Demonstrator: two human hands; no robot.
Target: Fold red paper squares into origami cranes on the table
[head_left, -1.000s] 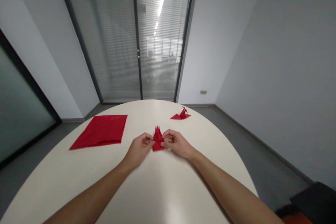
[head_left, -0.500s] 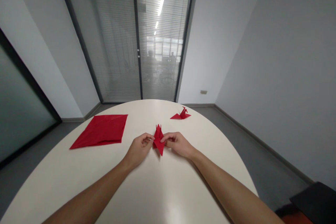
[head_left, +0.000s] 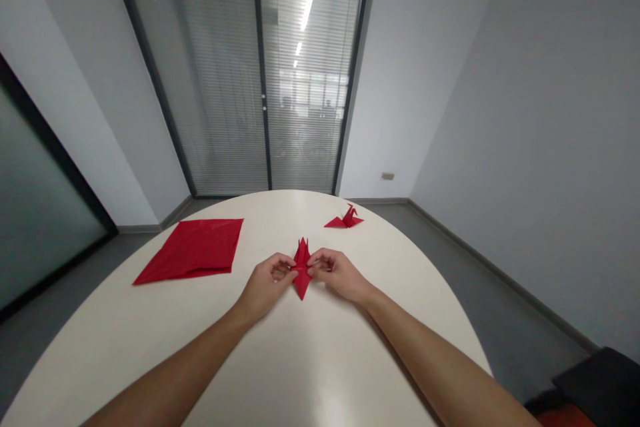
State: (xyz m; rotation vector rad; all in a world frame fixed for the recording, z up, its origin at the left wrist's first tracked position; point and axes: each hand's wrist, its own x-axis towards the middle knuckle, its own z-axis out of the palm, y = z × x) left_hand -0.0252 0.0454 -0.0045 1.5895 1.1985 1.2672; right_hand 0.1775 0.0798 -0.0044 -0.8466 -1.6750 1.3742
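Between my two hands, over the middle of the table, is a red folded origami crane (head_left: 302,281), one pointed flap toward me and two thin upright points at its far end. My left hand (head_left: 270,278) pinches its left edge between thumb and fingers. On the opposite edge, my right hand (head_left: 334,272) grips the paper the same way. A finished-looking red paper crane (head_left: 349,219) with spread wings stands farther back, to the right. Off to the left lies a flat stack of red paper (head_left: 193,250).
The round white table (head_left: 280,373) curves away on both sides. Beyond its far edge stand a glass partition with blinds (head_left: 220,113) and a pale wall with an outlet (head_left: 387,176). A dark chair (head_left: 600,383) is at the lower right.
The near flap of the crane in my hands has swung slightly left and now points straight toward me. My right fingers have shifted to the paper's right edge. Other things stay put.
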